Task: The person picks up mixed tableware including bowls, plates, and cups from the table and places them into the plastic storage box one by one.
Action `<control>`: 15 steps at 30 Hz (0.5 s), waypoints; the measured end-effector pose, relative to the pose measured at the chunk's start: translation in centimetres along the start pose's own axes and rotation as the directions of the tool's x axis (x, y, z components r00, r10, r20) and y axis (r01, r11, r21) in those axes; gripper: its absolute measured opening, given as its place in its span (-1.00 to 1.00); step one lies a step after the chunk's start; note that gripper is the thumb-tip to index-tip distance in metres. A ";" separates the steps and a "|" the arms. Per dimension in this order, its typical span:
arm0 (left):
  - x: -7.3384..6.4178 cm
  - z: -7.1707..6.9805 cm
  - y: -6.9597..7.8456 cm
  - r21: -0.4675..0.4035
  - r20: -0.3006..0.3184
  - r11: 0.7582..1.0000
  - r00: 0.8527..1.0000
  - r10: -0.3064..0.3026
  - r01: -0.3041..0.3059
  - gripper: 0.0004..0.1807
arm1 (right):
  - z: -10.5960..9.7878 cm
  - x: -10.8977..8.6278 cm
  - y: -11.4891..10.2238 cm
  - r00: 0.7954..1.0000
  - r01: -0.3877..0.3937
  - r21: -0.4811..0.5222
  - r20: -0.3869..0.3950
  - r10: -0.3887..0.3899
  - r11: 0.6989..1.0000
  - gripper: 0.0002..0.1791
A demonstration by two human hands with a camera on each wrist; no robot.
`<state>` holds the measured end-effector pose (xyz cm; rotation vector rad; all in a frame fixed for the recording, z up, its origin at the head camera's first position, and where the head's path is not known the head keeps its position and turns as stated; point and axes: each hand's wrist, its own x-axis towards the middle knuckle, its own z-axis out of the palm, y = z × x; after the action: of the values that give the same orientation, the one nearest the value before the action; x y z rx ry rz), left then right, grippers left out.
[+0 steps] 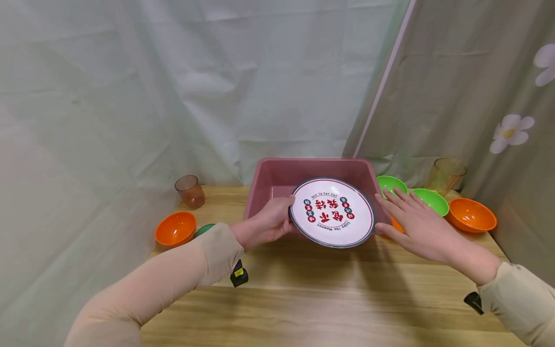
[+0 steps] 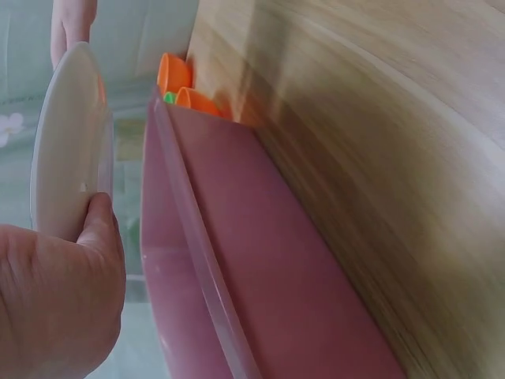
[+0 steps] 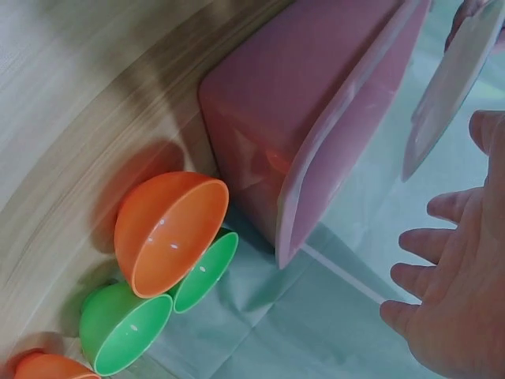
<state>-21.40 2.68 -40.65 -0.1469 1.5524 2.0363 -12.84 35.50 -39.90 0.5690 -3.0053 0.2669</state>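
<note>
A white plate (image 1: 332,212) with a dark rim, a red ring and red lettering is tilted in the air above the front of a pink basin (image 1: 314,161). My left hand (image 1: 270,222) grips it by its left edge; in the left wrist view the thumb (image 2: 99,217) lies against the plate's pale underside. Beside the plate's right edge my right hand (image 1: 427,229) is spread with fingers straight. The right wrist view has a gap between that hand (image 3: 465,276) and the plate (image 3: 451,91).
To the basin's right are green bowls (image 1: 431,202), an orange bowl (image 1: 471,215), another orange bowl partly behind my right hand, and a yellowish clear cup (image 1: 446,174). Left of it stand a brownish cup (image 1: 190,192), an orange bowl (image 1: 175,229) and a dark green item (image 1: 204,230) partly hidden by my sleeve.
</note>
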 end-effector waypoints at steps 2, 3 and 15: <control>0.1 -0.1 0.0 0.002 -0.004 1.000 1.000 -0.001 0.001 -0.52 | 0.1 0.1 0.0 1.000 0.003 0.001 -0.006 -0.003 1.000 -0.12; 0.1 -0.1 0.0 0.002 -0.005 1.000 1.000 0.001 -0.001 -0.52 | 0.1 0.1 -0.1 1.000 0.005 0.002 -0.008 -0.005 1.000 -0.13; 0.7 -0.8 2.0 0.035 -0.119 0.999 0.992 -0.030 0.034 -0.56 | 0.4 1.0 -0.8 0.999 0.046 -0.019 -0.024 -0.047 0.999 -0.16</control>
<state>-23.17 1.87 -39.45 -0.2814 1.6483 2.0041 -13.45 34.37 -40.04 0.6285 -2.9636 0.2405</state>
